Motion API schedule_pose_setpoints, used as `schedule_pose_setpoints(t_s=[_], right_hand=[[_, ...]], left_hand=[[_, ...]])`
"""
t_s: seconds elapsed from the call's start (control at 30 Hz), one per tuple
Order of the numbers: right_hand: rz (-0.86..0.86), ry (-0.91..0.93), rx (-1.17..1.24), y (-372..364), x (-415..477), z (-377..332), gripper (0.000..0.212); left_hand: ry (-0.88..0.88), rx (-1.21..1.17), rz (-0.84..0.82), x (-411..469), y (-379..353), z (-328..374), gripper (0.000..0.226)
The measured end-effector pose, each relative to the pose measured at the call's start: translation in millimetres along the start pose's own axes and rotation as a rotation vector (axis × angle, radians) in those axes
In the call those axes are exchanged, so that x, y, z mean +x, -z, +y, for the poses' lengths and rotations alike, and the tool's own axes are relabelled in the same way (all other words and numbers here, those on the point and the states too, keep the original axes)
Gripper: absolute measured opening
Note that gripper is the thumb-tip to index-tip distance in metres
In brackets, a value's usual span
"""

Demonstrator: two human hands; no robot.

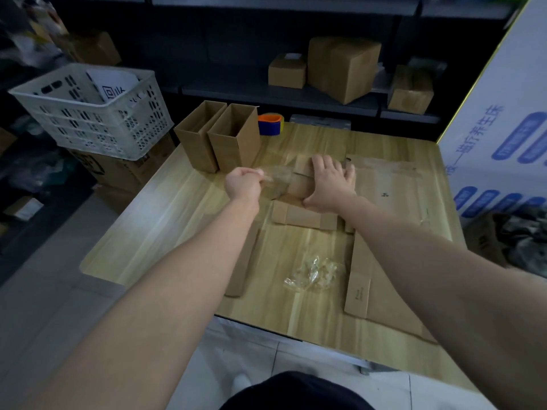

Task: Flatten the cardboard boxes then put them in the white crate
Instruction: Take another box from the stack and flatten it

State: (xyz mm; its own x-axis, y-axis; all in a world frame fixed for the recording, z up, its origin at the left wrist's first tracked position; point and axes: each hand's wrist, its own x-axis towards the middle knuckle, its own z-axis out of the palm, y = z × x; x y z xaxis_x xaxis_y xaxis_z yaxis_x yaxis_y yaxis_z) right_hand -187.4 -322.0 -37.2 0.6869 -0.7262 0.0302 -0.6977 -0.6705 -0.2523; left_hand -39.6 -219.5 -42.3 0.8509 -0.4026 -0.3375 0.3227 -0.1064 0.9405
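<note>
A small brown cardboard box (299,184) lies on the wooden table (177,220), partly opened out. My right hand (330,184) presses down on it with spread fingers and the thumb hooked on its near edge. My left hand (244,183) pinches a strip of clear tape (276,180) stretched off the box's left side. Two upright open boxes (219,137) stand at the table's back left. A large flattened sheet of cardboard (384,208) lies under my right forearm. The white crate (97,113) sits to the left on a carton, holding a white sheet.
A crumpled wad of clear tape (313,273) lies near the table's front. A blue and orange tape roll (270,124) sits at the back edge. A cardboard strip (244,261) lies near my left forearm. Closed boxes (343,69) fill the dark shelf behind. A big white printed carton (500,119) stands on the right.
</note>
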Motion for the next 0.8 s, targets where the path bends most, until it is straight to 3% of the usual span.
schedule_pose_setpoints(t_s=[0.07,0.23,0.4,0.5,0.63,0.7,0.8], right_hand=[[0.003,-0.071,0.082,3,-7,27,0.095],[0.05,-0.2,0.096,8,-19,70,0.093],[0.169,-0.292,0.113,10,-22,82,0.092],[0.249,-0.376,0.094,13,-23,89,0.09],[0.231,-0.337,0.149,10,-26,96,0.091],[0.21,-0.308,0.183,5,-28,94,0.09],[0.179,-0.268,0.205,-3,-31,94,0.091]], left_hand=[[-0.009,0.066,0.1,9,7,-1,0.014],[-0.06,0.208,0.16,18,8,-16,0.032],[-0.219,0.417,0.099,7,-12,-39,0.034],[-0.313,0.602,0.07,1,-18,-52,0.024],[-0.416,0.761,-0.223,-16,-27,-85,0.024],[-0.398,0.808,-0.402,-28,-32,-110,0.029],[-0.3,0.896,-0.529,-43,-37,-146,0.051]])
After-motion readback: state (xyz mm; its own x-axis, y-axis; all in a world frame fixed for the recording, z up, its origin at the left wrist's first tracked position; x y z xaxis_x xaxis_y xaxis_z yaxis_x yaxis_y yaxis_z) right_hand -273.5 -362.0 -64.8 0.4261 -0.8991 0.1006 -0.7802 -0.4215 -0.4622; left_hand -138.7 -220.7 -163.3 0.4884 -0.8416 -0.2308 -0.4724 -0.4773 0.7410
